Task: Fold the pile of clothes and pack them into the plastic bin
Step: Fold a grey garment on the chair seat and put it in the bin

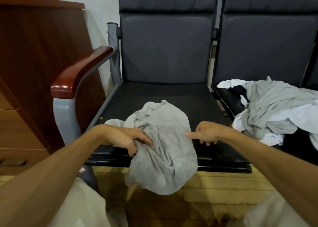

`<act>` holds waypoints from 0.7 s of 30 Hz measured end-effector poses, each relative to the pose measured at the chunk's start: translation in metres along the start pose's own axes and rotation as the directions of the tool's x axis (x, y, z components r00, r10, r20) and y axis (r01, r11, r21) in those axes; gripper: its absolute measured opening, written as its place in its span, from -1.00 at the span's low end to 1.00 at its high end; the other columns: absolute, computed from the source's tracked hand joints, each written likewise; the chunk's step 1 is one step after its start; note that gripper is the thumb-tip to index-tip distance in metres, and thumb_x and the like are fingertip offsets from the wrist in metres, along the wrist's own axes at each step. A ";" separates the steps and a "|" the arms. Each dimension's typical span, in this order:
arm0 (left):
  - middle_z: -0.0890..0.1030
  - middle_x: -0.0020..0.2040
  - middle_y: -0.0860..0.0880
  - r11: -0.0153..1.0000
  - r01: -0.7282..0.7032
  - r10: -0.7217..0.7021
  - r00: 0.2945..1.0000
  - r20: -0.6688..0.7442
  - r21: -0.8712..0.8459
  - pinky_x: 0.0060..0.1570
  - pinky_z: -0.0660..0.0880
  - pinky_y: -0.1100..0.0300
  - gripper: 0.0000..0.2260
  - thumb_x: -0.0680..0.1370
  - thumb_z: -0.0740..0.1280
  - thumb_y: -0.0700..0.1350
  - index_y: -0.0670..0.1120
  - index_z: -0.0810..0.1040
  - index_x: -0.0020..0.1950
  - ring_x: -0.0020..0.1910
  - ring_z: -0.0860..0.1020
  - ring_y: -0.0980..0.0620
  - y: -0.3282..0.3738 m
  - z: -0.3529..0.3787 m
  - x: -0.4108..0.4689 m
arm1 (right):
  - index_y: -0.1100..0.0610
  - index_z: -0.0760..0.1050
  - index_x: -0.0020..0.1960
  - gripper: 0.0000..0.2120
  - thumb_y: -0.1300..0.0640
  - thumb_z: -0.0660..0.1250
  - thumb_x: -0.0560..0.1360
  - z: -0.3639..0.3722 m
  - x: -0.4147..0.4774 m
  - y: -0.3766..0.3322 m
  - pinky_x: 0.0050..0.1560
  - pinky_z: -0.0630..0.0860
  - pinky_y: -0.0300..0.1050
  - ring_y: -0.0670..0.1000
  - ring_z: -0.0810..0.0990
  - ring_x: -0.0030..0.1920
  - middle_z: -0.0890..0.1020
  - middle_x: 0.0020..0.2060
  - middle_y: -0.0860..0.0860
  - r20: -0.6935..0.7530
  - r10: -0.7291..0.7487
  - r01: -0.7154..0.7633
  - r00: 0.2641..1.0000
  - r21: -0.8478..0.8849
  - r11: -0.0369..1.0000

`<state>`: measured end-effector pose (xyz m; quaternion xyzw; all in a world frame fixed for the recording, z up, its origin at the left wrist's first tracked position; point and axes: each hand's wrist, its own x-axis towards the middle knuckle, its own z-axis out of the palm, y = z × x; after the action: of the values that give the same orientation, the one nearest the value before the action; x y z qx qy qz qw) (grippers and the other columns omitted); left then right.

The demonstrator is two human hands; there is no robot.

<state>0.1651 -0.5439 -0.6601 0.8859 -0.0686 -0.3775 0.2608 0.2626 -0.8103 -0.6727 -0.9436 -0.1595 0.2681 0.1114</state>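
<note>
Grey shirt (165, 145), overhanging seat (172, 95) front edge

Soft grey cloth shirt (161, 140), glossy wooden armrest (80, 71), matt leather seat (154, 95).

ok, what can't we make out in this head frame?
- Plastic bin: nowhere in the head view.
- Pile of clothes: cut off by the right edge; item count unclear.
- Left hand: lower fingertips buried in folds of the grey shirt.
- Right hand: contact with the shirt's edge unclear.
- Shirt's underside: hidden against the seat.
</note>
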 end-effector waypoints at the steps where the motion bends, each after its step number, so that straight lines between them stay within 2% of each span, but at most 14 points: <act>1: 0.29 0.34 0.15 0.997 0.009 -0.011 1.000 -0.016 -0.082 0.32 0.21 0.18 -0.41 0.30 0.28 -0.12 0.21 0.46 0.33 0.34 0.23 0.14 0.001 0.000 0.001 | 0.11 0.47 -0.17 -0.58 -0.26 0.25 0.51 0.005 0.003 -0.003 -0.31 0.39 -0.21 -0.06 0.49 -0.30 0.54 -0.26 -0.03 -0.027 -0.014 0.014 1.000 -0.008 1.000; 3: 0.42 0.24 0.10 0.978 0.001 -0.035 0.987 -0.159 -0.208 0.30 0.34 0.14 -0.58 0.30 0.22 -0.11 0.17 0.61 0.09 0.28 0.39 0.08 0.000 -0.001 0.011 | 0.06 0.32 -0.33 -0.60 -0.18 0.32 0.50 0.014 0.011 -0.010 -0.31 0.33 -0.20 -0.06 0.42 -0.30 0.42 -0.33 -0.04 -0.064 -0.037 0.037 0.997 -0.015 0.999; 5: 0.52 0.12 -0.02 0.996 0.062 -0.082 0.912 -0.402 -0.062 0.19 0.45 0.09 -0.84 0.47 0.29 -0.07 0.01 0.61 -0.01 0.16 0.49 -0.03 -0.003 -0.002 0.022 | 0.07 0.29 -0.34 -0.65 -0.04 0.31 0.53 0.018 0.017 -0.017 -0.31 0.33 -0.20 -0.06 0.40 -0.31 0.40 -0.33 -0.03 -0.061 -0.058 0.061 0.996 0.042 0.997; 6: 0.54 0.06 -0.07 0.995 0.101 -0.079 0.883 -0.462 0.023 0.12 0.49 0.06 -0.81 0.50 0.35 -0.02 -0.09 0.58 0.04 0.11 0.52 -0.07 -0.005 -0.002 0.026 | 0.08 0.32 -0.30 -0.71 0.01 0.28 0.54 0.017 0.018 -0.020 -0.29 0.35 -0.21 -0.06 0.42 -0.27 0.43 -0.29 -0.02 -0.054 -0.073 0.078 0.996 0.106 0.991; 7: 0.52 0.03 -0.06 0.988 0.137 -0.091 0.881 -0.465 0.067 0.08 0.49 0.05 -0.66 0.49 0.39 0.07 -0.16 0.52 0.10 0.08 0.52 -0.07 -0.008 -0.001 0.029 | 0.09 0.36 -0.22 -0.79 0.04 0.25 0.55 0.015 0.016 -0.023 -0.26 0.40 -0.20 -0.05 0.45 -0.21 0.47 -0.21 -0.01 -0.051 -0.091 0.099 0.995 0.197 0.975; 9: 0.42 0.04 0.03 0.963 0.210 -0.125 0.904 -0.410 0.169 0.14 0.46 0.06 -0.49 0.43 0.42 0.21 -0.09 0.39 0.18 0.08 0.43 -0.01 -0.010 0.002 0.034 | 0.12 0.39 -0.05 -0.89 0.09 0.19 0.59 0.007 0.013 -0.027 -0.20 0.51 -0.14 -0.01 0.53 -0.12 0.53 -0.09 0.04 -0.084 -0.126 0.150 0.988 0.453 0.879; 11: 0.43 0.05 0.05 0.949 0.218 -0.119 0.917 -0.381 0.228 0.14 0.45 0.08 -0.61 0.46 0.41 0.16 0.00 0.37 0.11 0.05 0.42 0.03 -0.012 0.002 0.039 | 0.13 0.39 -0.02 -0.92 0.12 0.17 0.61 -0.004 0.013 -0.025 -0.20 0.55 -0.08 0.01 0.57 -0.11 0.56 -0.09 0.06 -0.130 -0.133 0.186 0.983 0.669 0.720; 12: 0.47 0.02 0.04 0.956 0.198 -0.103 0.918 -0.383 0.215 0.08 0.45 0.12 -0.72 0.50 0.38 0.10 0.01 0.38 0.05 0.01 0.44 0.04 -0.013 0.002 0.042 | 0.11 0.39 -0.01 -0.92 0.10 0.19 0.61 -0.009 0.016 -0.022 -0.18 0.55 -0.04 0.02 0.58 -0.09 0.57 -0.06 0.08 -0.166 -0.119 0.202 0.979 0.705 0.680; 13: 0.49 0.00 0.03 0.962 0.183 -0.091 0.916 -0.392 0.203 0.04 0.44 0.14 -0.78 0.54 0.35 0.05 0.00 0.38 0.03 -0.01 0.46 0.04 -0.014 0.000 0.045 | 0.09 0.40 0.01 -0.90 0.07 0.22 0.60 -0.013 0.022 -0.018 -0.14 0.55 -0.01 0.03 0.57 -0.06 0.58 -0.02 0.09 -0.217 -0.093 0.221 0.972 0.696 0.683; 15: 0.52 0.05 -0.03 0.977 0.153 -0.071 0.890 -0.450 0.149 0.07 0.46 0.08 -0.78 0.59 0.27 -0.02 -0.08 0.37 0.16 0.02 0.50 -0.01 -0.016 -0.006 0.050 | 0.07 0.43 0.04 -0.85 0.01 0.30 0.56 -0.020 0.032 -0.010 -0.06 0.53 -0.04 0.01 0.55 0.00 0.56 0.03 0.07 -0.322 -0.026 0.243 0.946 0.659 0.712; 16: 0.53 0.06 -0.08 0.985 0.140 -0.070 0.861 -0.504 0.101 0.06 0.48 0.03 -0.77 0.61 0.22 -0.05 -0.13 0.33 0.20 0.02 0.52 -0.04 -0.018 -0.012 0.052 | 0.07 0.46 0.06 -0.82 0.01 0.35 0.54 -0.025 0.036 -0.006 -0.06 0.51 -0.09 -0.01 0.55 0.01 0.56 0.02 0.03 -0.357 -0.001 0.251 0.934 0.653 0.714; 18: 0.52 -0.04 -0.12 0.993 0.121 -0.099 0.764 -0.638 -0.010 -0.09 0.46 0.05 -0.87 0.64 0.16 -0.10 -0.14 0.28 0.10 -0.11 0.50 -0.02 -0.021 -0.022 0.056 | 0.07 0.50 0.10 -0.75 0.04 0.44 0.47 -0.034 0.041 0.003 -0.10 0.50 -0.14 -0.02 0.57 0.01 0.58 0.01 0.00 -0.327 -0.013 0.245 0.945 0.679 0.692; 21: 0.48 -0.13 -0.11 0.981 0.140 -0.190 0.616 -0.765 -0.132 -0.22 0.40 0.08 -0.91 0.64 0.14 -0.13 -0.11 0.25 0.02 -0.23 0.44 0.01 -0.024 -0.034 0.064 | 0.08 0.54 0.15 -0.71 0.22 0.45 0.44 -0.045 0.044 0.016 -0.32 0.43 -0.21 -0.05 0.56 -0.19 0.61 -0.05 0.04 -0.103 -0.160 0.186 0.982 0.688 0.702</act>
<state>0.2327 -0.5294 -0.6932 0.9562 0.1426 0.0145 0.2552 0.3263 -0.8145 -0.6602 -0.8182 -0.1331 0.2797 0.4843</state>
